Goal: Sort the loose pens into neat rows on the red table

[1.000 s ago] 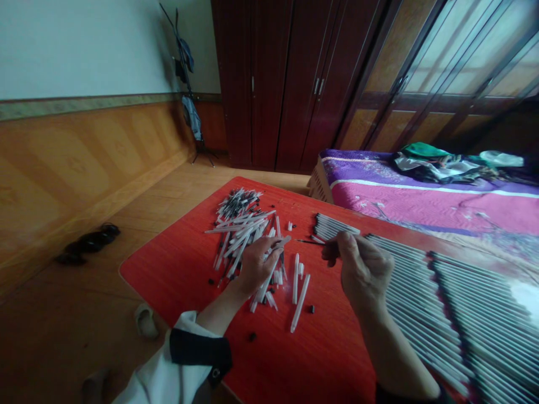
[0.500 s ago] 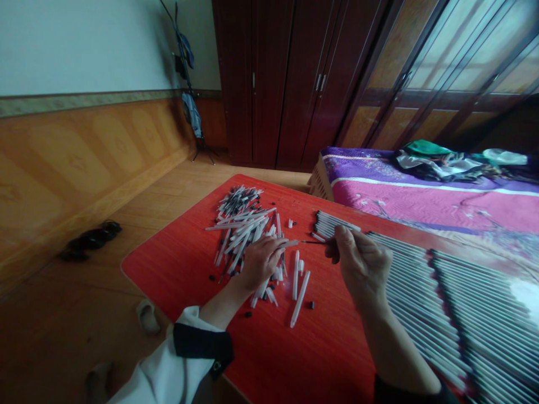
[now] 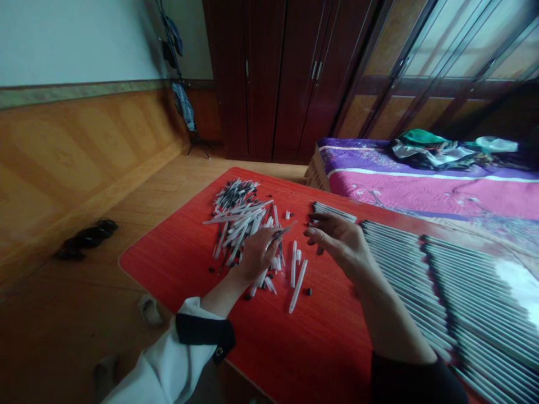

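Observation:
Over the edge of a pile of loose pen parts [image 3: 242, 221], my left hand [image 3: 257, 252] is closed on a slim translucent pen barrel [image 3: 288, 229] whose tip points right. A dark line shows along the barrel near my fingertips; I cannot tell exactly what it is. My right hand [image 3: 343, 241] is raised just right of the barrel, fingers apart, with nothing visible in them. Below, between my hands, two clear pen barrels [image 3: 298, 287] lie on the red table [image 3: 332, 336], with a small clear cap [image 3: 298, 256] beside them and a small black plug [image 3: 309, 292].
Rows of assembled pens [image 3: 404, 275] with dark ends cover the table's right side. A shorter row [image 3: 334, 211] lies behind my right hand. A bed [image 3: 379, 179] with clothes stands beyond the table, and a dark wardrobe [image 3: 269, 84] at the back. Slippers [image 3: 150, 310] lie on the floor at left.
My right hand, which held a thin dark refill at the barrel's end, has let go and its fingers have spread. The left hand still holds the barrel. The view has tilted slightly downward.

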`<state>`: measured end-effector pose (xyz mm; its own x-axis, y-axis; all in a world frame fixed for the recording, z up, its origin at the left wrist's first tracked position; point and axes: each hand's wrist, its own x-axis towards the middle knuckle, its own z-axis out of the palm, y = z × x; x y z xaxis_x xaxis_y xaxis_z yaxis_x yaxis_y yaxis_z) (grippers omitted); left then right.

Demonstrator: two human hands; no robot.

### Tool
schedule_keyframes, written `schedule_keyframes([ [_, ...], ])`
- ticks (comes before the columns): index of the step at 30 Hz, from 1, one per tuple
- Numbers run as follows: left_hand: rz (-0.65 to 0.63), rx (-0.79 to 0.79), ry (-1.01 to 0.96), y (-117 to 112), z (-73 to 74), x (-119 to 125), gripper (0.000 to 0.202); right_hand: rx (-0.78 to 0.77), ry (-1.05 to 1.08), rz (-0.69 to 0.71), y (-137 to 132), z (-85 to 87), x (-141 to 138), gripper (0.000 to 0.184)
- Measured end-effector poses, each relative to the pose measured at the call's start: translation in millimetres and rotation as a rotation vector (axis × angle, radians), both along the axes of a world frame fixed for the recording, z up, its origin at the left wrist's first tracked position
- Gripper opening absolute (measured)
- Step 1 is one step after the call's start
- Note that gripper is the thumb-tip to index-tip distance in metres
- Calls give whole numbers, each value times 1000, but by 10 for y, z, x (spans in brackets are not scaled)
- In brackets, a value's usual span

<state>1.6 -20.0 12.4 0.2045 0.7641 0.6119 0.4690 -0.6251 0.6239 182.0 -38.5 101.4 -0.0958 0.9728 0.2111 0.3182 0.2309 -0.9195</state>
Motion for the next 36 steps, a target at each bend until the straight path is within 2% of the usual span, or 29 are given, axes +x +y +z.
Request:
schedule_keyframes([
  [4,82,-8,-42,13,-11,4,21,-65,-457,39,-111,-118,125,17],
  [7,90,3,-68,19,-23,8,19,-126,-717,86,-308,-347,179,18],
  [10,79,0,-96,23,-36,5,20,-146,-822,104,-505,-585,225,17],
  [14,71,-11,-99,27,-52,-1,21,-100,-914,101,-638,-746,244,15],
  [21,84,-4,-60,41,-64,-10,21,-24,-989,141,-622,-796,202,17],
  [26,89,45,-5,36,-50,-6,19,46,-1059,115,-547,-881,196,22],
  [31,86,86,39,40,-51,-1,20,139,-1134,65,-502,-932,169,22],
  [36,87,102,50,53,-44,-6,20,252,-1121,99,-563,-988,186,20],
])
